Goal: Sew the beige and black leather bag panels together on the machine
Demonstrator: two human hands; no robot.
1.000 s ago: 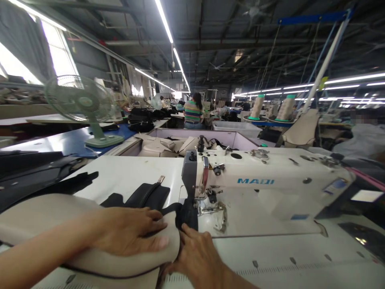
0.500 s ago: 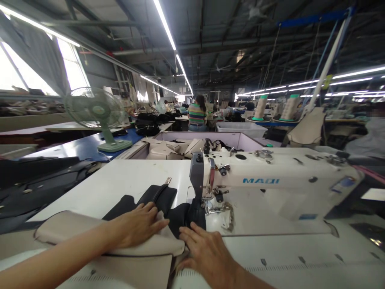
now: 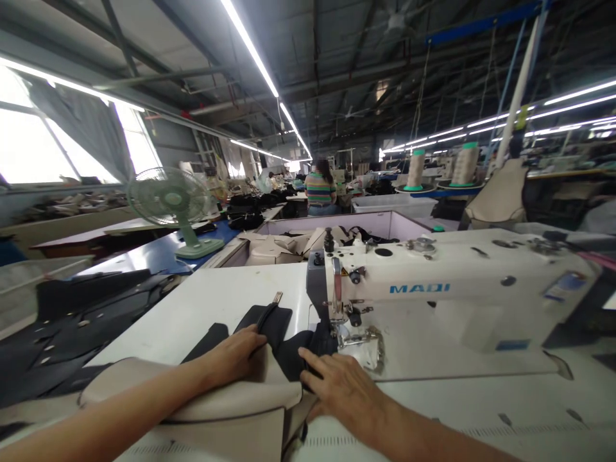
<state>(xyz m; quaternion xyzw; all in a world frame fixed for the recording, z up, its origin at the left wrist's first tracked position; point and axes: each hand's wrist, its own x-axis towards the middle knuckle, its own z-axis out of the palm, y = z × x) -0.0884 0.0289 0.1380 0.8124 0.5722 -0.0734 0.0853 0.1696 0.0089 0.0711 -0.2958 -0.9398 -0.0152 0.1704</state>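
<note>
A white sewing machine (image 3: 462, 276) stands on the white table, its needle area at the left end. Black fabric (image 3: 293, 353) runs under the presser foot, joined by a black piece with a metal zipper end (image 3: 278, 297). Beige material (image 3: 231, 398) lies folded in front of it. My left hand (image 3: 237, 354) rests on the black and beige pieces, its fingers curled at the black edge; what they grip is hidden. My right hand (image 3: 344, 391) lies with fingers spread on the black fabric and the beige edge, just left of and below the needle.
Behind the table is a bin (image 3: 394, 224) with beige pieces. A green fan (image 3: 190, 237) stands on a blue table at left. Black pieces (image 3: 81, 327) lie at far left. Thread cones (image 3: 464, 165) stand behind the machine. A person in a striped top (image 3: 320, 187) is farther back.
My left hand has moved up toward the black piece, and its fingers have curled in. My right hand has stayed by the needle area. The camera view has shifted slightly.
</note>
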